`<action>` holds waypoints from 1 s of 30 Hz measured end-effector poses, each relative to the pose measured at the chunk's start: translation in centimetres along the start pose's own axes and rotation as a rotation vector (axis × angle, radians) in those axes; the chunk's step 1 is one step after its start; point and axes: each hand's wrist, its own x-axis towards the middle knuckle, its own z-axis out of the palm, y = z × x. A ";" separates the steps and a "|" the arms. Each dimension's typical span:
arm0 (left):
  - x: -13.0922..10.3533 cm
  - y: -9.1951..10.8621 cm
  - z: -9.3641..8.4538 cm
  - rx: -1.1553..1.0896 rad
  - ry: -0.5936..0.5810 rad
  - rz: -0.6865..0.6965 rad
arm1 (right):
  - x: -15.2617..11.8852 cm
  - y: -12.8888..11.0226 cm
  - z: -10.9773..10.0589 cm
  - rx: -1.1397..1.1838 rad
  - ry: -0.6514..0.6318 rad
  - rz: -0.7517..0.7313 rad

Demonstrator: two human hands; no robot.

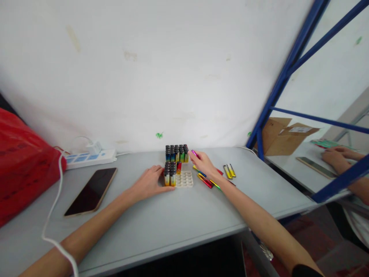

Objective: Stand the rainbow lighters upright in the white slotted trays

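My left hand (151, 181) rests on the table, thumb and fingers apart around the left side of a white tray (185, 179) with round holes. Yellow-and-white lighters (170, 177) stand upright in the tray's left part, beside a red lighter (179, 168). Behind them stands a block of upright lighters (176, 154) with black tops. My right hand (203, 161) is raised to the right of the tray, its fingers closed on a purple lighter (195, 154). Under and beside it lie several loose lighters (204, 180); yellow ones (229, 171) lie farther right.
At the left are a phone (91, 191), a power strip (90, 158), a white cable (54, 207) and a red bag (25, 165). Blue frame bars (276, 88) rise at the right. Beyond them are a cardboard box (278, 136) and another person's hands (338, 156).
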 end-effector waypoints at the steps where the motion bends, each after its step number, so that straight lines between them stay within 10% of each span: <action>1: 0.0 0.0 0.1 -0.009 0.004 0.002 | -0.3 0.1 0.2 -0.041 0.035 -0.026; 13: 0.2 0.0 1.3 -0.069 0.062 0.015 | -1.6 -0.7 1.5 -0.283 0.200 -0.132; 22: 0.2 -0.6 1.1 -0.118 0.017 0.066 | -2.6 -1.3 0.5 -0.550 -0.069 -0.440; 30: 0.2 -0.6 1.0 -0.109 -0.025 0.057 | -2.9 -1.6 0.6 -0.736 -0.159 -0.308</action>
